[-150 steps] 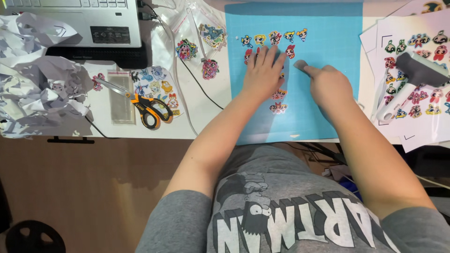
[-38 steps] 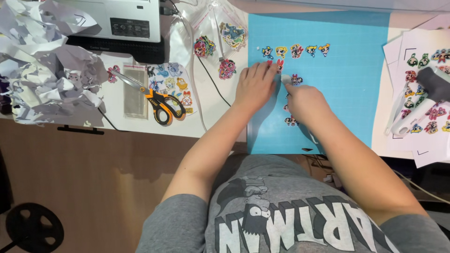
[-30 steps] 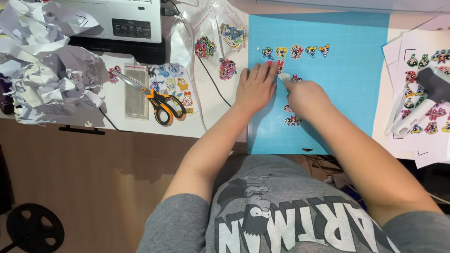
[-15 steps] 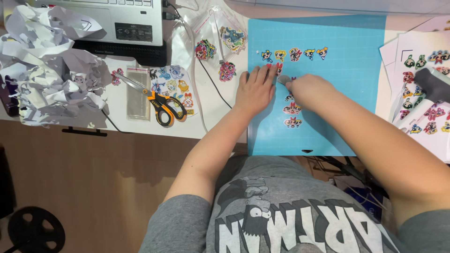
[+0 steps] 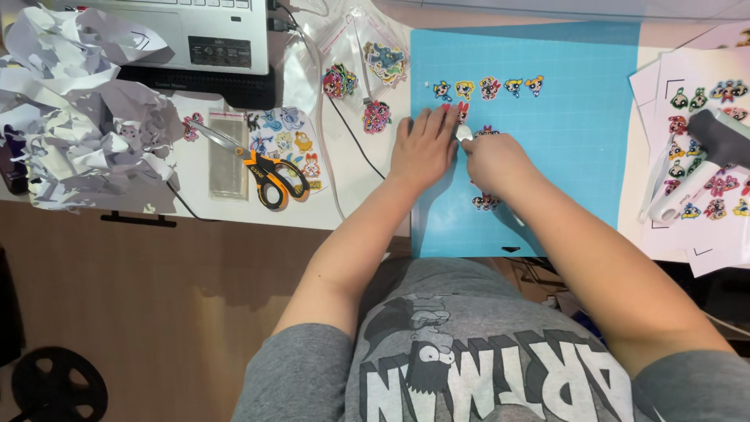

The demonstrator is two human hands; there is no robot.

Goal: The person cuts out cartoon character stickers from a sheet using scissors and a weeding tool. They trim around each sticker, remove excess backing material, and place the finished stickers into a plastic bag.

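Note:
A blue cutting mat lies on the white desk, with a row of small cartoon stickers near its far edge. More stickers sit below, one beside my right wrist. My left hand lies flat, fingers together, on the mat's left edge, its fingertips at a red-eared sticker. My right hand is curled just right of it, thumb and finger pinched on a small pale piece against the mat. The two hands touch at the fingertips.
Orange-handled scissors and a cartoon sticker sheet lie left of the mat, near clear bags of stickers. Crumpled white paper and a laptop fill the far left. Printed sticker sheets with a grey-and-white tool lie right.
Both hands have crept a little farther up the mat. My right hand has closed in on my left fingertips, uncovering a sticker lower on the mat. The view has shifted slightly.

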